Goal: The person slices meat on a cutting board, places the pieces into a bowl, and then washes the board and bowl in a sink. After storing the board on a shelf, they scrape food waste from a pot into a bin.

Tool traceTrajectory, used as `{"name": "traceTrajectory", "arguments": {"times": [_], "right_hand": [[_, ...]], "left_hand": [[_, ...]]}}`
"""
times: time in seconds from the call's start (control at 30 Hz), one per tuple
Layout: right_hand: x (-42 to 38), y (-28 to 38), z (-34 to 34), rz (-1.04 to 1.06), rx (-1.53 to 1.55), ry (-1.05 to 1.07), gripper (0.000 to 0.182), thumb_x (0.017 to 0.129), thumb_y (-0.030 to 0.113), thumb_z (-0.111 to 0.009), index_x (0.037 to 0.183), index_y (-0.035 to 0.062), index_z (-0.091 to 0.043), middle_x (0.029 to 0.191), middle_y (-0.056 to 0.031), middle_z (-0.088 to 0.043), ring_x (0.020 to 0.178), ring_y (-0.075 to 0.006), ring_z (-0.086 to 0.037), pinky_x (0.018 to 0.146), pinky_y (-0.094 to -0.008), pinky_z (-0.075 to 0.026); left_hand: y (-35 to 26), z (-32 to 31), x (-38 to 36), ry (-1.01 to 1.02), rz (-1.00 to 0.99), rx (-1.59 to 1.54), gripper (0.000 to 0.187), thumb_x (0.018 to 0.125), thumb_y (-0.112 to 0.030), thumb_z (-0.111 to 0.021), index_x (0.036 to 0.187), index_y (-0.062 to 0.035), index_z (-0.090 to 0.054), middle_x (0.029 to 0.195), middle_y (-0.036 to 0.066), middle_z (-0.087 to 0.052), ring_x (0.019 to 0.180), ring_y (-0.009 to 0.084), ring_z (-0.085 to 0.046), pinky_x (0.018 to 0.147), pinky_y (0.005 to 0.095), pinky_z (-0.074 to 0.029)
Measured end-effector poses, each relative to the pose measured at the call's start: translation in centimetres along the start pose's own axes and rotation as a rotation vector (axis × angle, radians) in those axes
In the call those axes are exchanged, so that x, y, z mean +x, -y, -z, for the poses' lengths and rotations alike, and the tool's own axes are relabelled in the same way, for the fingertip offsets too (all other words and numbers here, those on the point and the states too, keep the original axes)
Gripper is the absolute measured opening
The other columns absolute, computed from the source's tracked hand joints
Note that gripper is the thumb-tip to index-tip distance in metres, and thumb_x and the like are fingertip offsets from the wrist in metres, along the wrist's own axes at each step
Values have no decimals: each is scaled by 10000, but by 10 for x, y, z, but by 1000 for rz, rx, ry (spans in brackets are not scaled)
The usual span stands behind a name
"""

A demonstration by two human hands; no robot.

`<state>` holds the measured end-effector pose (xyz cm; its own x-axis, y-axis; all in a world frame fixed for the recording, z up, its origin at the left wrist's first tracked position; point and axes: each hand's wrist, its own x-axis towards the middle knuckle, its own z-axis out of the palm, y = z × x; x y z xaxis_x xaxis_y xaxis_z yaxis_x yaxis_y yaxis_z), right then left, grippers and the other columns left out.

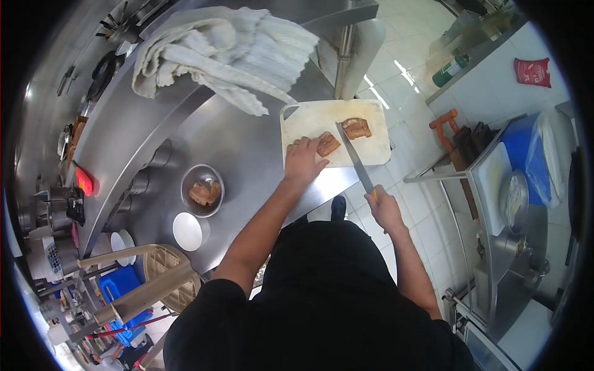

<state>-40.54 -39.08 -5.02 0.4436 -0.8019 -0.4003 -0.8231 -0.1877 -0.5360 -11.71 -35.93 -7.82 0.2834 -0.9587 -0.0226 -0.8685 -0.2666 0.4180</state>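
On the white cutting board [365,111] lie two browned pieces of meat. My left hand [303,162] rests at the board's left side, its fingers spread and touching the left piece of meat [328,144]. My right hand [386,210] is closed around the yellowish handle of a long knife [357,161]. The blade points up and left across the board, with its tip beside the right piece of meat [356,128]. A metal bowl [215,173] with more meat [205,193] stands on the steel counter to the left, near a white bowl [187,232].
A crumpled white towel [229,52] lies on the steel counter [247,142] beyond the board. A beige plastic stool [170,278] stands at lower left. To the right are a steel cart [504,272] with a blue container [526,154] and a tiled floor [408,161]. A person [111,358] is far off at lower left.
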Motion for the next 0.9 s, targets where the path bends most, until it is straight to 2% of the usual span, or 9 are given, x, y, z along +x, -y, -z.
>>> {"name": "traceTrajectory", "arguments": {"times": [0.07, 0.17, 0.27, 0.4, 0.57, 0.7, 0.8, 0.9], "right_hand": [[2, -1, -1, 60, -56, -54, 298, 1021, 304, -621, 1006, 23, -524, 828, -265, -679, 812, -484, -674, 712, -561, -519], [6, 13, 3, 115, -112, -97, 283, 1016, 296, -620, 1005, 29, -526, 830, -240, -685, 796, -462, -683, 703, -551, -529], [15, 39, 11, 185, -208, -70, 272, 1010, 294, -619, 1019, 37, -531, 823, -205, -698, 776, -433, -694, 692, -533, -541], [32, 59, 17, 316, -323, -52, 275, 1005, 301, -618, 1032, 38, -540, 795, -168, -715, 746, -395, -714, 675, -513, -556], [29, 80, 47, 278, -468, 65, 277, 1006, 295, -600, 1045, 27, -542, 759, -177, -718, 721, -377, -727, 672, -502, -568], [34, 84, 44, 257, -480, 109, 276, 1013, 293, -588, 1052, 24, -543, 753, -183, -719, 726, -384, -729, 691, -506, -575], [79, 65, -4, 358, -369, 54, 300, 1020, 312, -582, 1069, 20, -535, 789, -208, -722, 769, -408, -731, 717, -521, -575], [103, 71, -28, 258, -315, 80, 330, 1024, 326, -576, 1106, 11, -520, 843, -237, -724, 817, -434, -727, 744, -530, -575]], "left_hand": [[7, -2, -5, -79, 51, -20, 680, 794, -379, -828, 1364, -106, -576, 1300, 133, -581, 1267, 316, -542, 1093, 460, -403], [11, 6, 0, -42, 22, -99, 685, 780, -376, -838, 1349, -100, -575, 1358, 141, -551, 1319, 328, -506, 1112, 459, -392], [-3, 16, 10, 31, 37, -148, 651, 779, -353, -833, 1314, -82, -581, 1314, 147, -573, 1281, 336, -534, 1102, 460, -403], [0, -5, 21, -10, 70, -156, 559, 758, -304, -837, 1204, -56, -609, 1196, 157, -620, 1176, 350, -592, 1046, 454, -449], [4, -16, 22, -62, 64, -182, 461, 746, -250, -835, 1103, -47, -626, 1107, 162, -645, 1097, 358, -617, 982, 455, -487], [6, -22, 24, -72, 61, -210, 443, 756, -237, -824, 1098, -43, -620, 1112, 165, -645, 1106, 364, -612, 984, 462, -493], [5, -20, 22, -45, 101, -230, 444, 760, -232, -820, 1104, -40, -617, 1113, 164, -646, 1114, 366, -609, 987, 463, -496], [8, -21, 25, -77, 101, -236, 480, 761, -234, -821, 1145, -37, -610, 1126, 166, -642, 1136, 367, -602, 994, 463, -499]]}}
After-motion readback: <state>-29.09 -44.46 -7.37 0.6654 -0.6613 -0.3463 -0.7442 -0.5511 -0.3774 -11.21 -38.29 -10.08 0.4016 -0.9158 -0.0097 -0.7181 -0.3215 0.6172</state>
